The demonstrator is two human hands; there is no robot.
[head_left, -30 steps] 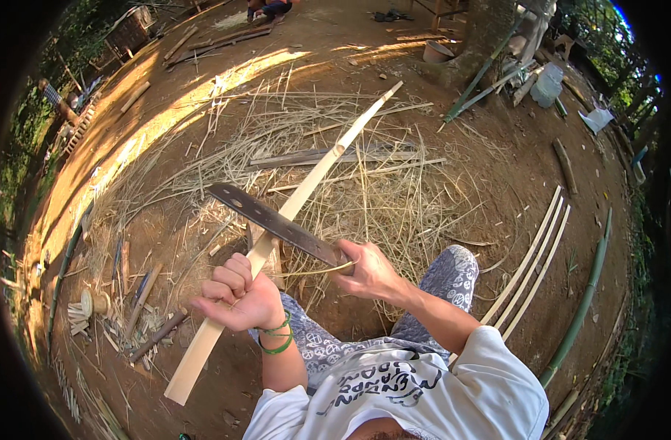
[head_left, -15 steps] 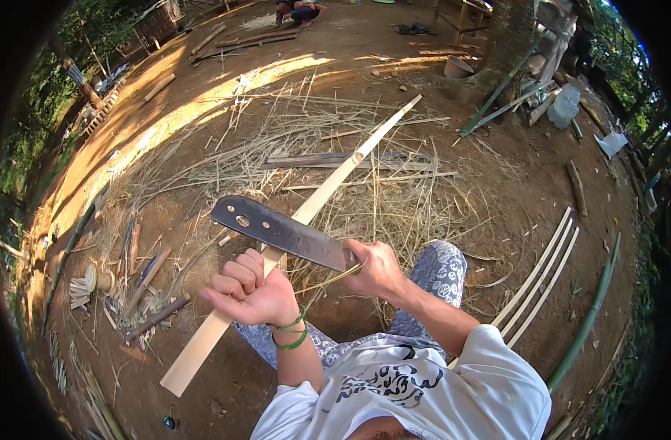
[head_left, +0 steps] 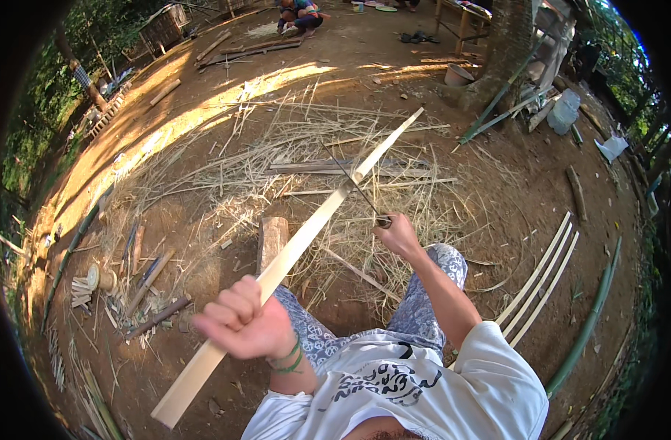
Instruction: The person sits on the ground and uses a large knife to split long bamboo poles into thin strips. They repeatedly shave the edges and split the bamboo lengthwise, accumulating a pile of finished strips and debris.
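Observation:
My left hand (head_left: pixel 246 320) is closed around a long pale bamboo strip (head_left: pixel 304 243), which slants from the lower left up to the far middle. My right hand (head_left: pixel 398 235) grips the handle of a machete (head_left: pixel 363 193). Seen almost edge-on, its dark blade crosses the strip beside the darker node. Under the strip, a short upright wood block (head_left: pixel 273 240) stands on the ground between my left knee and the shavings. A thin split piece (head_left: pixel 361 273) lies on the dirt between my knees.
A wide heap of bamboo shavings (head_left: pixel 240 172) spreads ahead. Three slim strips (head_left: pixel 537 279) and a green bamboo pole (head_left: pixel 588 323) lie at the right. Sticks and a spool (head_left: pixel 99 277) are at the left. Another person (head_left: pixel 300 18) squats far off, near a tree trunk (head_left: pixel 503 48).
The machete has moved away from me along the strip, turning from broadside to nearly edge-on. My right hand moved forward with it. The strip's near end shifted slightly down and left, uncovering the wood block.

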